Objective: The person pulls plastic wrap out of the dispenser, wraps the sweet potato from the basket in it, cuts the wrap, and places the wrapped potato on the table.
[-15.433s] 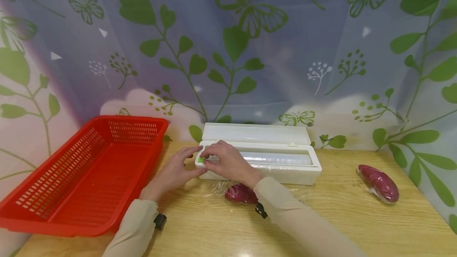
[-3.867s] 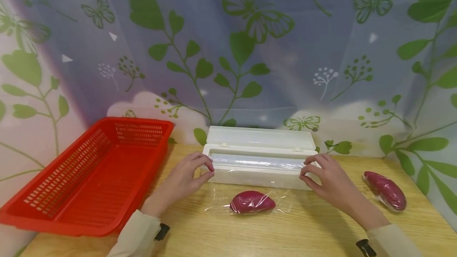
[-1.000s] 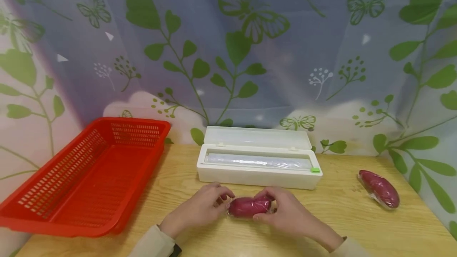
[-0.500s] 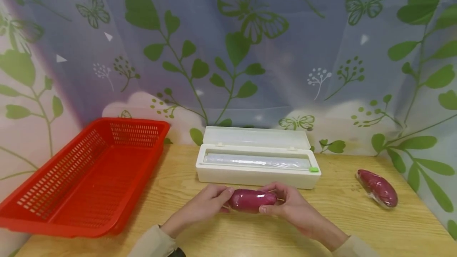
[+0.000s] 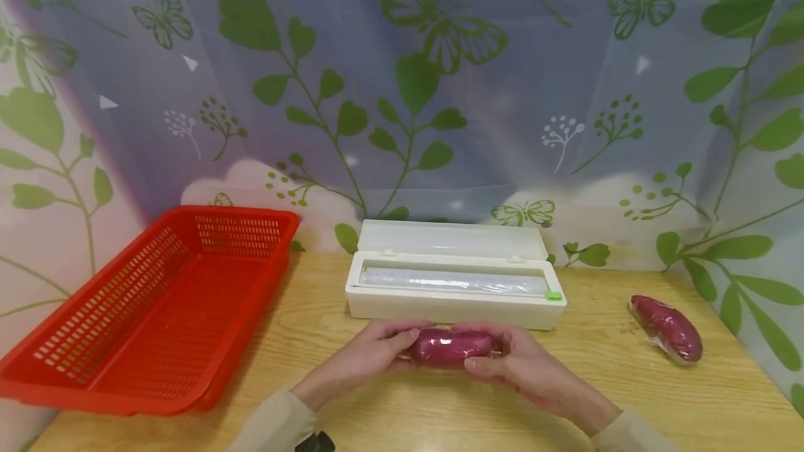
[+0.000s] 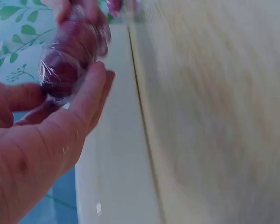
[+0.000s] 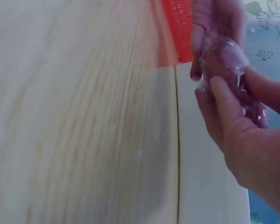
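Note:
A purple-red sweet potato [image 5: 451, 348] wrapped in clear cling film is held up lengthwise between both hands, just in front of the white cling film box. My left hand [image 5: 364, 358] grips its left end, the thumb on the near side. At the other end, the fingers and thumb of my right hand [image 5: 524, 368] hold it. In the left wrist view the film on the sweet potato [image 6: 67, 60] looks crinkled and glossy. The right wrist view shows fingers of both hands around the sweet potato [image 7: 226, 65]; its underside is partly hidden.
The cling film box [image 5: 455, 307] stands with its lid [image 5: 452, 239] up, a roll of film [image 5: 452, 280] inside and a green slider [image 5: 553, 296] at its right end. A red plastic basket [image 5: 207, 382] is on the left. Another wrapped sweet potato [image 5: 667, 328] lies at right.
Earlier the sweet potato lay on film on the table while the hands worked at the box. Both hands now hold it wrapped and raised; the green slider has gone from left end to right.

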`<state>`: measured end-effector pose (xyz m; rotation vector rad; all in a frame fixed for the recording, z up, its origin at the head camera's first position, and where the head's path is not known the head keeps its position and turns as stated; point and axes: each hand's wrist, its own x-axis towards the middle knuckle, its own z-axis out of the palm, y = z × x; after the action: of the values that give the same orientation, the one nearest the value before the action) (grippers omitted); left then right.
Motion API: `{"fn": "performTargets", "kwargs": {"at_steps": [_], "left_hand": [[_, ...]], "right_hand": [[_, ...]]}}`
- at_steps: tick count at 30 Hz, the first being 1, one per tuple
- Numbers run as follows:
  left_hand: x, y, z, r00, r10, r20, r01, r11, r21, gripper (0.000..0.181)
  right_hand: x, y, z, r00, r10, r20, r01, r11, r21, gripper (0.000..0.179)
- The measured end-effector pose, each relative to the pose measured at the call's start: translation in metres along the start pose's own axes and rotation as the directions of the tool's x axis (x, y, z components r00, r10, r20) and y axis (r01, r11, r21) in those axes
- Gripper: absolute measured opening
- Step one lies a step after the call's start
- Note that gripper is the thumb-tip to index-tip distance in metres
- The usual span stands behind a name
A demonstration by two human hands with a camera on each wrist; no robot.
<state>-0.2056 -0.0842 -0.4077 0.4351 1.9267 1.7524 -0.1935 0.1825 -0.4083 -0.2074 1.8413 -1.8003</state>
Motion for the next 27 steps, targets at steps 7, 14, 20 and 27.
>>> {"fn": "performTargets", "kwargs": {"at_steps": [7, 14, 20, 27], "left_hand": [[0.000, -0.003, -0.004, 0.995, 0.100, -0.002, -0.093, 0.936, 0.339, 0.042], [0.003, -0.007, 0.005, 0.991, 0.118, 0.055, -0.129, 0.824, 0.552, 0.044], [0.007, -0.005, 0.010, 0.989, 0.139, 0.059, -0.145, 0.771, 0.620, 0.044], [0.012, -0.006, 0.013, 0.988, 0.140, 0.057, -0.146, 0.783, 0.605, 0.047]], "right_hand": [[0.003, 0.006, -0.005, 0.998, -0.055, -0.015, 0.048, 0.957, -0.285, 0.061], [-0.003, 0.007, -0.006, 0.975, -0.217, 0.046, 0.200, 0.769, -0.608, 0.068], [-0.008, 0.008, -0.005, 0.904, -0.427, 0.028, 0.277, 0.533, -0.799, 0.042], [-0.007, 0.013, -0.004, 0.886, -0.455, 0.087, 0.309, 0.439, -0.844, 0.033]]}}
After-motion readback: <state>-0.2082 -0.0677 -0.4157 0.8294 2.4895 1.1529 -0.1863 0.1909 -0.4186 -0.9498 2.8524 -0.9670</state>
